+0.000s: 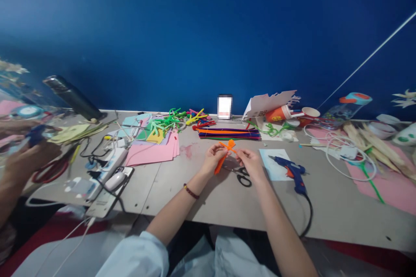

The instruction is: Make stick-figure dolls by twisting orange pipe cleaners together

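Note:
Between my two hands is a bent orange pipe cleaner (220, 165), with a looped part at the top and longer ends hanging down. My left hand (213, 156) is closed round its left side. The fingers of my right hand (249, 161) pinch its right side. Black-handled scissors (243, 178) lie on the table just below, their blades partly hidden by my right hand. Behind my hands lies a bundle of coloured pipe cleaners (229, 133). A blue glue gun (294, 173) rests on a pale sheet (267, 166) to the right.
On the left are a power strip (112, 162), a phone (100, 203), pink paper (152, 153) and a co-worker's hand (32, 160). A lit phone (225, 107) stands against the blue wall. Paper cups (279, 114), a white cable (328, 151) and dry husks (373, 147) lie right.

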The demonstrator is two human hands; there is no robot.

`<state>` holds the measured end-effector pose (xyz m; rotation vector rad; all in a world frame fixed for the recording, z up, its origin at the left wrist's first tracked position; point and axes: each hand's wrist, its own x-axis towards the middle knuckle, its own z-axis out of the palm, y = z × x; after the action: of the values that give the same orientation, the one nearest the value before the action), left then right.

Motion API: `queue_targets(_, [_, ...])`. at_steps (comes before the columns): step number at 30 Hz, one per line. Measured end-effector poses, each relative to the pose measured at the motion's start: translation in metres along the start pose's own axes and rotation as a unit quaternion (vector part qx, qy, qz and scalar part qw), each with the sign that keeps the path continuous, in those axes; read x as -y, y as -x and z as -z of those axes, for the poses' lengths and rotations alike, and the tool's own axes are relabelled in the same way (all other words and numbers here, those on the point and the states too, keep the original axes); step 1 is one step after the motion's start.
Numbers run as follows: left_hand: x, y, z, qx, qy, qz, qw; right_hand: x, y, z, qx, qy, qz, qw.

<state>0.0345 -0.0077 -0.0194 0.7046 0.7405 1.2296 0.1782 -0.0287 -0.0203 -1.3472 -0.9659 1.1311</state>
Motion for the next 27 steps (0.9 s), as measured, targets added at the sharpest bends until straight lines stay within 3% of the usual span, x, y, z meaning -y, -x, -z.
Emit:
queue_targets(11, [0.006,-0.003,0.006,-0.006,0.004,-0.002,1.0,0.003,0.009,-0.003,-0.038,0.133,0.141,0.98])
queue_targets(15, [0.004,-0.004,0.005,-0.018,0.004,-0.003,1.0,0.001,0.002,0.002,-0.061,0.062,0.086,0.992])
queue_targets(20, [0.003,-0.004,0.005,-0.028,0.008,0.004,1.0,-0.004,-0.008,0.006,-0.003,-0.022,0.005,1.0])
queue_targets(27, [0.008,-0.007,0.009,-0.016,0.009,0.002,1.0,-0.001,0.001,-0.004,-0.003,-0.007,0.025,1.0])
